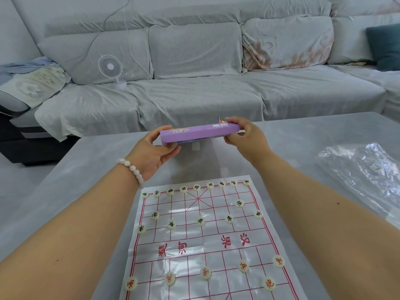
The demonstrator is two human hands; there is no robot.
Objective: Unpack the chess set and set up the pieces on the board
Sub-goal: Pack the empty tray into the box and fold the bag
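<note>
Above the far part of the surface, a flat purple box is being held level in the air, one hand at each end. The left hand is gripping the box's left end, thumb on top and fingers curling beneath; a bracelet of pale beads is sitting on that wrist. The right hand is pinching the right end, where a small flap is standing up at the far corner.

Nearer on the surface, a printed board sheet with red grid lines and red characters is lying flat. Pale round pieces with dark characters are sitting on its far half, a row of nine along the far edge; pale pieces with red characters are sitting on the near half. The box is hanging just beyond the sheet's far edge, clear of it.

To the right, well apart from the sheet, a crumpled clear plastic bag is lying.

Beyond the surface, a grey-covered sofa is spanning the room, carrying a small white fan with its cord, a folded blanket at the left and a dark teal cushion at the right.
</note>
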